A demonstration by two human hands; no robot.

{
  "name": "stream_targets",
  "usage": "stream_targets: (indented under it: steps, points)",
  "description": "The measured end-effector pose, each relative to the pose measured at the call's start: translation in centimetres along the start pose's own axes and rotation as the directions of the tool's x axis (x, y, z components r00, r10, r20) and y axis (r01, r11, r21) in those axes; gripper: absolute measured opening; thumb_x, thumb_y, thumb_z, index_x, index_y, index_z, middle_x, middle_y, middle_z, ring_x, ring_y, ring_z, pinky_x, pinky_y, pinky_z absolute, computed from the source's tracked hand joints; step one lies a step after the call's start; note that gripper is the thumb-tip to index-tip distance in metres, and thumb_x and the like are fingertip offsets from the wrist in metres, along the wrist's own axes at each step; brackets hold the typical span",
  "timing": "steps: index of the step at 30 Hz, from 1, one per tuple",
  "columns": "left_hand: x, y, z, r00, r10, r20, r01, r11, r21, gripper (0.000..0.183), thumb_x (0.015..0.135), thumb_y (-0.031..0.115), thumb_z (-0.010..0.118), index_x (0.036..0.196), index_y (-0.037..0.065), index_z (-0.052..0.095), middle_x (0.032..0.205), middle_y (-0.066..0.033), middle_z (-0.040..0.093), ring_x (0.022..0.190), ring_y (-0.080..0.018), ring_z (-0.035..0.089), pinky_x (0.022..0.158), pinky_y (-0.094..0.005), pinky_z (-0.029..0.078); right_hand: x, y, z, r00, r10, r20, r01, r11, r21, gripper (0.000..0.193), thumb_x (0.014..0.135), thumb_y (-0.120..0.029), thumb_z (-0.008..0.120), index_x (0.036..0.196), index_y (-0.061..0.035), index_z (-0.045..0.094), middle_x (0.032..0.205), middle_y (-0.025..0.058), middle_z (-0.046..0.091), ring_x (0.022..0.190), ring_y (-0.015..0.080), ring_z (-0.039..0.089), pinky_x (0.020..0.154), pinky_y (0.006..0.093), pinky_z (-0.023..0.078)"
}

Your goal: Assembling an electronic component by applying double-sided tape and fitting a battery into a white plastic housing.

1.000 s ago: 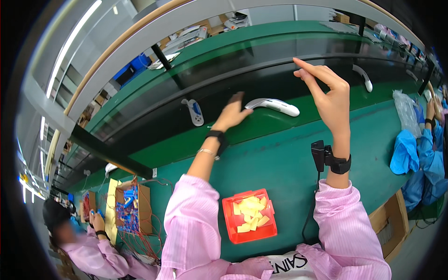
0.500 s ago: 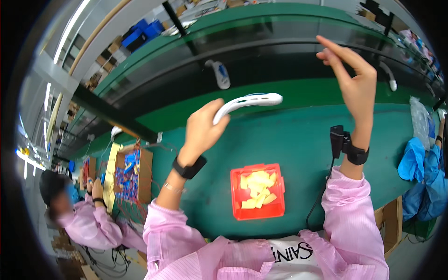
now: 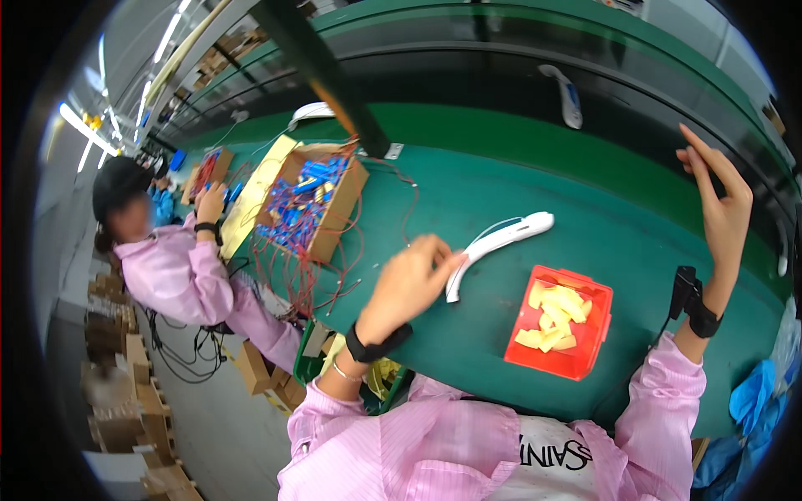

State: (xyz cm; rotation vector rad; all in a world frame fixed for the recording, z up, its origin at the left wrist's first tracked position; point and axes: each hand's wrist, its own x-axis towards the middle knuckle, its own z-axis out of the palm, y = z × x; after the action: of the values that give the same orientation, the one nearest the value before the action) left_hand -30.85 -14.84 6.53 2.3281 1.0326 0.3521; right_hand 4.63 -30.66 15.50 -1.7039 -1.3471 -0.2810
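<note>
A curved white plastic handle shell point(image 3: 507, 235) with small slots and a thin wire along it lies over the green tabletop. My left hand point(image 3: 411, 280) is beside its lower end, slightly blurred, with curled fingers and thumb apart. The thumb tip overlaps the shell's edge; whether it touches cannot be made out. My right hand point(image 3: 723, 196) is raised at the right, its index finger stretched out and nothing visible in it. A red plastic bin point(image 3: 603, 321) between my forearms holds several pale yellow pieces point(image 3: 555, 317).
Left of my left hand stands a cardboard box point(image 3: 341, 219) of blue wired cells, red wires point(image 3: 313, 288) trailing out. A co-worker in pink point(image 3: 171, 267) sits further left. A dark post point(image 3: 322, 71) rises behind; another white shell point(image 3: 564, 96) lies on the conveyor. Blue cloth point(image 3: 756, 401) is at right.
The view has swung left. My left hand has lowered with the white shell and come away from its grip on it. My right hand stays raised, fingers much the same.
</note>
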Motion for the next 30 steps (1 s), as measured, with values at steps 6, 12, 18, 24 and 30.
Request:
stream_targets:
  steps: [6, 12, 18, 24, 30]
  points:
    - [7.5, -12.1, -11.2, 0.781, 0.001, -0.625, 0.247, 0.918, 0.310, 0.023, 0.089, 0.024, 0.064, 0.088, 0.002, 0.071, 0.081, -0.0199, 0.068, 0.078, -0.0376, 0.067, 0.071, -0.0443, 0.053, 0.0, -1.1, 0.4, 0.999, -0.001, 0.055, 0.000, 1.000, 0.008, 0.030, 0.093, -0.001, 0.058, 0.122, -0.0039, 0.067, 0.088, 0.0062, 0.066, 0.086, 0.0128, 0.064, 0.080, 0.0270, 0.052]
    - [11.0, -15.5, -13.3, 0.898, -0.300, -0.322, 0.385, 0.891, 0.240, 0.029, 0.078, 0.033, 0.075, 0.082, 0.004, 0.076, 0.076, -0.0178, 0.070, 0.076, -0.0310, 0.070, 0.074, -0.0399, 0.054, -0.1, -1.3, 0.8, 0.996, -0.016, 0.087, 0.017, 1.000, -0.005, 0.030, 0.093, 0.000, 0.058, 0.121, -0.0039, 0.067, 0.086, 0.0074, 0.066, 0.083, 0.0131, 0.063, 0.079, 0.0261, 0.050]
    - [11.3, -16.1, -13.4, 0.936, -0.300, -0.186, 0.338, 0.913, 0.230, 0.027, 0.078, 0.024, 0.071, 0.093, 0.003, 0.075, 0.081, -0.0161, 0.073, 0.079, -0.0264, 0.071, 0.078, -0.0360, 0.054, -0.2, -1.5, 1.0, 0.994, -0.033, 0.105, 0.032, 0.999, 0.009, 0.030, 0.092, 0.000, 0.058, 0.120, -0.0034, 0.068, 0.084, 0.0087, 0.066, 0.081, 0.0136, 0.063, 0.076, 0.0261, 0.050]
    - [10.9, -18.9, -13.1, 0.970, -0.235, -0.056, 0.239, 0.965, 0.105, 0.039, 0.075, 0.016, 0.072, 0.110, -0.002, 0.070, 0.094, -0.0192, 0.072, 0.087, -0.0259, 0.071, 0.080, -0.0354, 0.054, -0.4, -1.5, 1.0, 0.995, -0.027, 0.099, 0.023, 0.999, 0.037, 0.031, 0.090, 0.000, 0.059, 0.119, -0.0050, 0.068, 0.082, 0.0091, 0.066, 0.078, 0.0135, 0.063, 0.075, 0.0262, 0.049]
    - [9.1, -16.2, -12.9, 0.909, -0.173, -0.378, 0.292, 0.913, 0.285, 0.035, 0.075, 0.017, 0.073, 0.105, -0.002, 0.069, 0.092, -0.0211, 0.071, 0.083, -0.0311, 0.071, 0.076, -0.0391, 0.054, -0.3, -1.7, 1.4, 0.994, -0.042, 0.104, 0.038, 0.999, 0.037, 0.031, 0.090, 0.000, 0.059, 0.119, -0.0064, 0.069, 0.081, 0.0093, 0.066, 0.076, 0.0137, 0.062, 0.074, 0.0259, 0.049]
